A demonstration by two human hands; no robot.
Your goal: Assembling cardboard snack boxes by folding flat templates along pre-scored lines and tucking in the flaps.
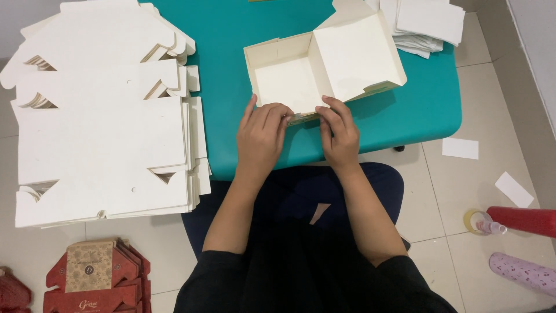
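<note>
A cream cardboard box (289,78), partly folded up with its lid flap (356,52) open to the right, sits on the teal table (231,35). My left hand (262,136) and my right hand (337,132) both press on the box's near wall, with fingers curled over its front edge. The thumbs and fingertips pinch the folded cardboard there. A tall stack of flat unfolded box blanks (104,116) lies to the left of my left hand.
A pile of white card sheets (425,23) rests at the table's far right corner. On the tiled floor lie loose white cards (460,148), a tape roll (475,221), a red tube (524,220), a pink bottle (524,272) and red-brown printed boxes (95,278).
</note>
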